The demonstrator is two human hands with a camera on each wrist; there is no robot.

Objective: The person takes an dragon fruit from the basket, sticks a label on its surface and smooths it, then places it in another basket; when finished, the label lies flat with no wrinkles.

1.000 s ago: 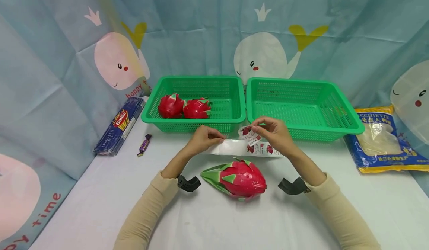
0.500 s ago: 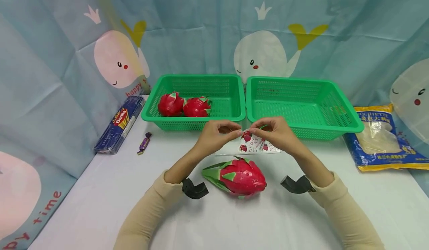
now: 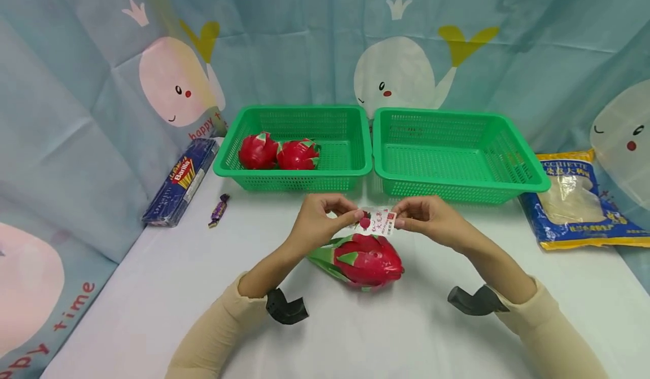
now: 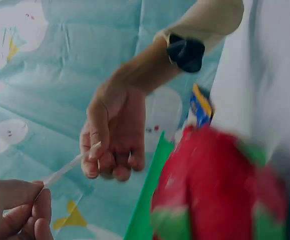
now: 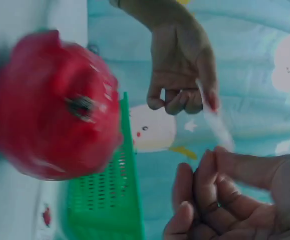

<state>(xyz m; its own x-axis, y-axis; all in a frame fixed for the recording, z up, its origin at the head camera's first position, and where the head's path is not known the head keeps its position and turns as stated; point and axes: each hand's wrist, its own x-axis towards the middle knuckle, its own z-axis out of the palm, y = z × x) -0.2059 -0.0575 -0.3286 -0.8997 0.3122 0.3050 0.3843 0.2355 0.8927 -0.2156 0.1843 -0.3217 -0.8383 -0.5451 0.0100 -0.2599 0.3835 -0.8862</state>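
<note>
A small white sticker (image 3: 378, 221) with a red dragon fruit picture and red lettering is stretched between both hands in the head view. My left hand (image 3: 317, 221) pinches its left end between thumb and fingers, and my right hand (image 3: 429, 218) pinches its right end. Seen edge-on in the left wrist view, the sticker (image 4: 67, 171) is a thin pale strip. A red dragon fruit (image 3: 370, 261) with green leaves lies on the table just below the hands, its upper edge overlapped by the sticker. In the right wrist view this dragon fruit (image 5: 54, 107) looms close.
Two green baskets stand side by side at the back; the left basket (image 3: 350, 173) holds two dragon fruits (image 3: 259, 151). Beside the right basket (image 3: 508, 187) lies a blue pasta bag (image 3: 569, 229). At left are a spaghetti pack (image 3: 172, 190) and a wrapped candy (image 3: 219, 210).
My right hand has brought the peeled sticker toward me from over the sticker strip. My left hand has let go of the strip and taken the sticker's other end; both hands now hover above the dragon fruit.
</note>
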